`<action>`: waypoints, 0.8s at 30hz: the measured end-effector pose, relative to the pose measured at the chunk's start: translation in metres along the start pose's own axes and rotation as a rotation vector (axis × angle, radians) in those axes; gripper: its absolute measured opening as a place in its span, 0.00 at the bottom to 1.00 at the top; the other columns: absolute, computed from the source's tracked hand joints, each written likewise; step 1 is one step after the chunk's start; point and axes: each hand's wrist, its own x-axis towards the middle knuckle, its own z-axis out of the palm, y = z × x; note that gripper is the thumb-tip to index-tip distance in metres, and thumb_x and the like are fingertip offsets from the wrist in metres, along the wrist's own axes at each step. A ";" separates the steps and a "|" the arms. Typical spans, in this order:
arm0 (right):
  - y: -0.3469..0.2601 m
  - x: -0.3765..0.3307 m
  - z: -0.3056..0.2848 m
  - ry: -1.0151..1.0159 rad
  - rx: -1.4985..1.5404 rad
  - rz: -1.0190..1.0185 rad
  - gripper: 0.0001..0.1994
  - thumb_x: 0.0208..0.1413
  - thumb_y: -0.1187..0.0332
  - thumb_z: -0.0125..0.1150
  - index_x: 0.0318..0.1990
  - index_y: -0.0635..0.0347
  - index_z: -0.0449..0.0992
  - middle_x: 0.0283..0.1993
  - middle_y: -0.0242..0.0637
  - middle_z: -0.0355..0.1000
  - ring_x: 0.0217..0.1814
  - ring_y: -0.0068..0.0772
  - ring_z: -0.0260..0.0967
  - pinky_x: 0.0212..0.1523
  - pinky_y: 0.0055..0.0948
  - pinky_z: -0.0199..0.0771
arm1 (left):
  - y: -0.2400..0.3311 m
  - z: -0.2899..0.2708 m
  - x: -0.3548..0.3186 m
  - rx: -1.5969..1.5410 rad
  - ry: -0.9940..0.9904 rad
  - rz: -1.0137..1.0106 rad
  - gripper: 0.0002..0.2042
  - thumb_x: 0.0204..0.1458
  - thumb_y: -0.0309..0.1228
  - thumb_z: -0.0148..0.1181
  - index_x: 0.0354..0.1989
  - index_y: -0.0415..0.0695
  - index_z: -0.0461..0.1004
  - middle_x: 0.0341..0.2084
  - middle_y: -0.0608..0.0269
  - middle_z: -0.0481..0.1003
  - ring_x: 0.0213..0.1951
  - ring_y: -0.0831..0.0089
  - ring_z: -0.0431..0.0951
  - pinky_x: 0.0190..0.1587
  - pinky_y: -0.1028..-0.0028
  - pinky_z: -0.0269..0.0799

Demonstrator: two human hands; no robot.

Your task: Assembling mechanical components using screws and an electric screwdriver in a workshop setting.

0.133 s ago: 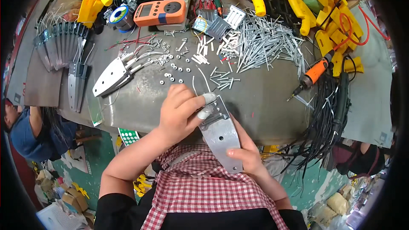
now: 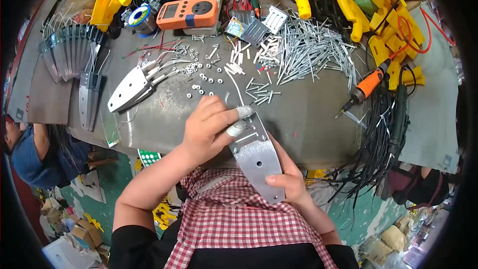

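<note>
My right hand [image 2: 289, 185] grips a tapered grey metal plate [image 2: 257, 162] near its narrow end, thumb on top and fingers underneath. The plate tilts over my lap at the table edge, with holes along its middle and small screws and a raised fitting at its wide end. White covers sit on the thumb and index finger of my left hand [image 2: 210, 128]. Those two fingers are closed together at the wide end, and what lies between them is hidden. A thin white wire [image 2: 235, 87] runs from there over the table.
Beyond my hands lie white washers [image 2: 202, 76], a heap of long screws [image 2: 313, 52] and an orange meter [image 2: 188, 14]. A white tapered assembly [image 2: 130, 89] rests left, and an orange power screwdriver [image 2: 368, 87] right. Black cables [image 2: 378, 139] hang over the edge.
My left hand has shifted slightly left and its fingertips have moved a little on the plate's wide end. One of two wire ends no longer stands out clearly. My right hand stays put.
</note>
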 end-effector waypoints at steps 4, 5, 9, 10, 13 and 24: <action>0.003 0.002 -0.004 -0.053 -0.020 -0.075 0.44 0.41 0.70 0.55 0.67 0.66 0.38 0.62 0.49 0.54 0.64 0.43 0.55 0.62 0.39 0.54 | -0.001 -0.001 0.007 0.121 0.003 0.135 0.17 0.34 0.27 0.65 0.37 0.43 0.74 0.22 0.63 0.65 0.26 0.64 0.67 0.32 0.68 0.62; 0.004 0.002 -0.002 -0.052 -0.021 -0.079 0.44 0.41 0.70 0.55 0.67 0.66 0.38 0.62 0.49 0.54 0.64 0.43 0.55 0.62 0.39 0.54 | 0.004 0.003 0.009 0.203 0.102 0.054 0.17 0.35 0.29 0.66 0.37 0.42 0.72 0.24 0.61 0.66 0.27 0.63 0.67 0.33 0.67 0.63; 0.018 -0.001 0.018 0.219 -0.688 -0.250 0.40 0.46 0.81 0.50 0.67 0.65 0.37 0.65 0.51 0.46 0.69 0.44 0.43 0.65 0.36 0.45 | 0.036 0.006 -0.008 0.072 -0.209 -0.277 0.19 0.36 0.35 0.68 0.34 0.41 0.66 0.28 0.55 0.66 0.28 0.58 0.69 0.33 0.64 0.66; 0.023 -0.002 0.021 0.193 -0.818 -0.310 0.40 0.46 0.80 0.51 0.67 0.65 0.36 0.65 0.53 0.45 0.70 0.47 0.41 0.65 0.38 0.44 | 0.045 0.012 -0.010 0.013 -0.208 -0.398 0.18 0.39 0.35 0.66 0.33 0.40 0.65 0.26 0.54 0.65 0.27 0.58 0.68 0.32 0.65 0.66; 0.017 -0.007 0.022 0.196 -1.022 -0.307 0.41 0.46 0.75 0.57 0.66 0.64 0.38 0.67 0.57 0.41 0.71 0.53 0.38 0.66 0.41 0.43 | 0.042 0.013 -0.015 -0.179 -0.272 -0.666 0.17 0.42 0.34 0.65 0.32 0.40 0.63 0.25 0.54 0.65 0.27 0.59 0.67 0.31 0.67 0.66; -0.140 0.043 -0.134 1.438 -1.732 -0.221 0.31 0.49 0.62 0.60 0.60 0.60 0.57 0.45 0.52 0.65 0.49 0.54 0.64 0.50 0.42 0.63 | 0.034 0.008 -0.023 -0.323 -0.266 -0.707 0.14 0.44 0.31 0.63 0.29 0.40 0.63 0.25 0.63 0.66 0.30 0.76 0.64 0.36 0.74 0.64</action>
